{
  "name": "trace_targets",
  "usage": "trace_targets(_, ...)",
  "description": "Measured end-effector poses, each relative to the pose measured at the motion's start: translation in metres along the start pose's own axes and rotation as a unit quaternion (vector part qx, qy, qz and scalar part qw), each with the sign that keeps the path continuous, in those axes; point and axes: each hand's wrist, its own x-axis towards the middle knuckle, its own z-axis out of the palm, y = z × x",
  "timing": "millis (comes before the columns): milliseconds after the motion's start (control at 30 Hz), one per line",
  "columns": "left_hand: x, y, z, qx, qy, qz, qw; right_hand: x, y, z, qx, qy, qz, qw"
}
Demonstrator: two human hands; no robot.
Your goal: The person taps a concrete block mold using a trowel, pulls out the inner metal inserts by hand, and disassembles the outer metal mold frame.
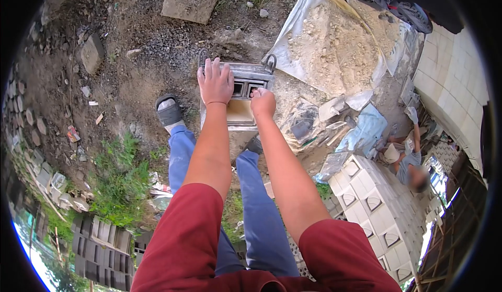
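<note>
In front of me on the ground is a dusty metal mould (240, 130), a rectangular box with small square openings, a larger pale-floored opening and a ring handle at each far corner. My left hand (216, 85) lies across its left side, fingers stretched out towards the far edge. At the right side my right hand (263, 104) is closed, its curled fingers at the rim of a small square opening. It appears to grip the metal there, though the fingers hide the exact spot.
Right of the mould lies a pile of sandy powder (334, 46) on a white sheet. Stacked pale blocks (368, 203) stand at lower right, near a co-worker (410, 161). Another person's shoe (413, 15) shows at upper right. A flat slab (192, 0) lies beyond.
</note>
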Motion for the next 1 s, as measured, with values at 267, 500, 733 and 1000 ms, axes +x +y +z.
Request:
trace_targets(267, 0.0, 0.001, -0.003, 0.002, 0.0, -0.001, 1.0, -0.004, 0.003, 0.001, 0.006, 0.034, -0.018, 0.999)
trace_targets(500, 0.001, 0.0, -0.003, -0.014, -0.007, -0.002, 1.0, -0.009, 0.003, -0.002, 0.017, 0.036, -0.023, 0.999)
trace_targets(733, 0.002, -0.002, -0.003, -0.019, 0.001, -0.001, 1.0, -0.013, -0.002, -0.009, -0.016, 0.029, -0.015, 0.999)
trace_targets(1000, 0.0, 0.0, -0.003, -0.015, 0.01, 0.0, 1.0, -0.019, -0.001, -0.017, -0.039, 0.019, -0.008, 0.999)
